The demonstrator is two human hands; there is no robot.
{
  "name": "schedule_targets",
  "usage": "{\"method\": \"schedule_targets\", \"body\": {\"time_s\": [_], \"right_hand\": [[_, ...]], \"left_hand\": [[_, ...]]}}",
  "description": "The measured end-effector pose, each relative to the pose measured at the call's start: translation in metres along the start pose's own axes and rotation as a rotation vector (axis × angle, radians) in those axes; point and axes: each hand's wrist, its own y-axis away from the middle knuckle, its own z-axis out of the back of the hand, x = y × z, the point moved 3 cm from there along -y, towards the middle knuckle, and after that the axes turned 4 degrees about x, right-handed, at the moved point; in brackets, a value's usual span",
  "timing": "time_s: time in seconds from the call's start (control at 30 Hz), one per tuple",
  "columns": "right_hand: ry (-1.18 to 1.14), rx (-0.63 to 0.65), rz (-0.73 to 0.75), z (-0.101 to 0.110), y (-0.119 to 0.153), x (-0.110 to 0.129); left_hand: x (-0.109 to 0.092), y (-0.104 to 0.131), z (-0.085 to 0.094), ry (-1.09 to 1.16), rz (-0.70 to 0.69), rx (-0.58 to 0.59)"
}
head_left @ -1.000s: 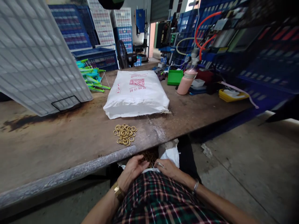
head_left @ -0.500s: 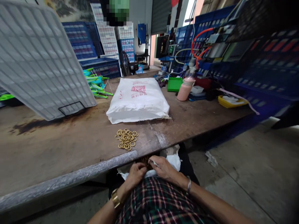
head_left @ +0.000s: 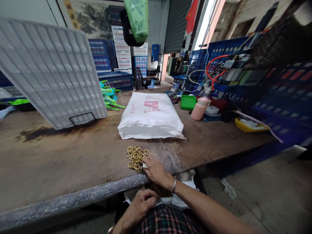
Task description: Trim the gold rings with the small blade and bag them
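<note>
Brass-coloured rings [head_left: 135,156] lie in a small heap near the table's front edge. My right hand [head_left: 157,171] reaches over that edge to the heap's right side, its fingers closed round a small pale tool [head_left: 144,165] with a dark end, close to or touching the rings. Down at my lap, my left hand [head_left: 142,203] has its fingers curled together; whatever is in them is hidden. It rests beside an open white bag [head_left: 187,202], where more brownish rings [head_left: 161,190] show in shadow under my right wrist.
A filled white sack [head_left: 151,118] with red print lies behind the heap. To the left leans a large ribbed translucent tray [head_left: 58,78]. A pink bottle [head_left: 199,109], a green tray [head_left: 188,102] and a yellow dish [head_left: 251,125] stand to the right.
My right hand has risen from the lap bag to the heap of rings on the table, carrying the small tool. My left hand stays at the lap. The view has tilted upward.
</note>
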Motion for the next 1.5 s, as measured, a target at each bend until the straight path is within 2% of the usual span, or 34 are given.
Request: {"method": "schedule_targets", "body": {"time_s": [0.2, 0.3, 0.37, 0.47, 0.53, 0.6, 0.67, 0.83, 1.1, 1.37, 1.5], "right_hand": [[0.122, 0.046, -0.059, -0.007, -0.002, 0.0], [0.071, 0.037, -0.044, -0.007, -0.004, -0.006], [-0.074, 0.007, -0.009, -0.002, -0.005, -0.012], [-0.447, -0.006, 0.011, 0.011, -0.004, -0.022], [-0.686, 0.031, 0.021, 0.018, 0.0, -0.026], [-0.84, 0.082, 0.015, 0.022, 0.006, -0.028], [-0.947, 0.145, -0.012, 0.022, 0.011, -0.03], [-1.07, 0.228, -0.077, 0.014, 0.015, -0.034], [-0.947, 0.118, -0.064, 0.011, 0.014, -0.031], [-0.972, 0.098, -0.096, 0.012, 0.013, -0.03], [-0.985, 0.084, -0.09, 0.011, 0.012, -0.029]], "left_hand": [[0.0, 0.006, 0.007, 0.284, 0.038, -0.08], [-0.001, 0.001, 0.012, 0.382, 0.045, -0.185], [-0.005, -0.005, 0.016, 0.403, 0.036, -0.311], [-0.012, -0.016, 0.023, 0.392, -0.001, -0.531], [-0.017, -0.024, 0.027, 0.341, -0.052, -0.614], [-0.02, -0.031, 0.028, 0.267, -0.109, -0.606], [-0.023, -0.037, 0.029, 0.219, -0.128, -0.545], [-0.027, -0.043, 0.027, 0.285, -0.055, -0.455], [-0.022, -0.04, 0.024, 0.309, -0.033, -0.469], [-0.017, -0.04, 0.018, 0.523, -0.011, -0.292], [-0.016, -0.04, 0.014, 0.58, -0.026, -0.266]]}}
